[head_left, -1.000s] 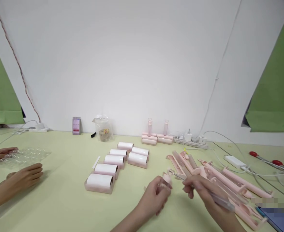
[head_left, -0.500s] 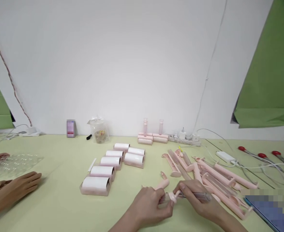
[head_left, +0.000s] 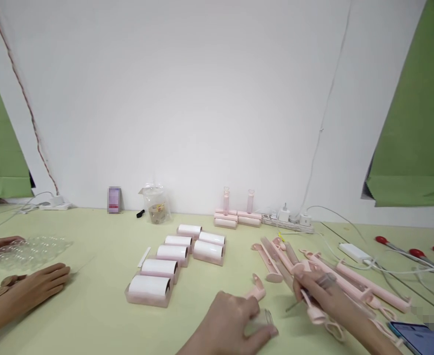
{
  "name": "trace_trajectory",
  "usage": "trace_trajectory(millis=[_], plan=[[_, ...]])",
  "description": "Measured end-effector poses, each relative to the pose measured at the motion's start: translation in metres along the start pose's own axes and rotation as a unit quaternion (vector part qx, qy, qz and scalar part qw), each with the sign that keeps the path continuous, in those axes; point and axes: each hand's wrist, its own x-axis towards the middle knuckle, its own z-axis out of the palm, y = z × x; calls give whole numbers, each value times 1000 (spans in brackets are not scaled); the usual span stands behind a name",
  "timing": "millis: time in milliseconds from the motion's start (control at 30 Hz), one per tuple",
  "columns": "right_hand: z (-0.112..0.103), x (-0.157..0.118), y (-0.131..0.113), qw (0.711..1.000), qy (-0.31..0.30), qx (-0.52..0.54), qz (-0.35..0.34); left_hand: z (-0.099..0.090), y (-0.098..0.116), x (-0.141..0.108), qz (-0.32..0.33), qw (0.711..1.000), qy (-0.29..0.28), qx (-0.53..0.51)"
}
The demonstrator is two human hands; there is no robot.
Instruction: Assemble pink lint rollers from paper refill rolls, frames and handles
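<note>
Near the bottom centre, my left hand point(head_left: 235, 323) is closed round a short clear tube point(head_left: 261, 319), whose open end points right. My right hand point(head_left: 322, 293) is over the pile of pink plastic parts point(head_left: 353, 281); its fingers are bent round something pink, and a thin metal rod point(head_left: 294, 306) sticks out beneath it. A pink ring-shaped piece hangs or lies just under that hand; which of the two cannot be made out. A small pink bracket point(head_left: 256, 288) lies just behind my left hand.
Pink boxes with white rolls point(head_left: 149, 286) stand left of centre. Another person's hands point(head_left: 41, 283) rest by bubble-like clear plastic point(head_left: 35, 249) and brown discs. A power strip point(head_left: 288, 224), red-ended tools point(head_left: 417, 253), a white adapter point(head_left: 354, 253) and a phone point(head_left: 418, 335) are at right.
My right hand has moved right, away from my left hand, onto the pink pile. The pink-and-white end piece is no longer at the clear tube. The camera view has shifted slightly.
</note>
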Motion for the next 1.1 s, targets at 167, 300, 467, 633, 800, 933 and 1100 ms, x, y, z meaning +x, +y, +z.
trace_trajectory(millis=[167,300,467,633,800,933,1100], plan=[[-4,3,4,992,-22,-123,35,-3,-20,11,-116,985,74,-101],[-5,3,4,983,-9,-163,79,3,-42,16,-182,966,95,-154],[-19,4,1,980,121,-122,98,9,-47,13,-242,954,26,-174],[-20,1,2,979,183,-37,76,13,-41,7,-150,967,-67,-192],[-14,6,0,981,187,-4,52,43,-30,25,-84,979,-67,-171],[-12,27,-5,986,161,35,-21,73,-18,61,-181,968,22,-175],[-1,94,-16,994,108,23,-14,91,-5,99,-116,964,37,-237]])
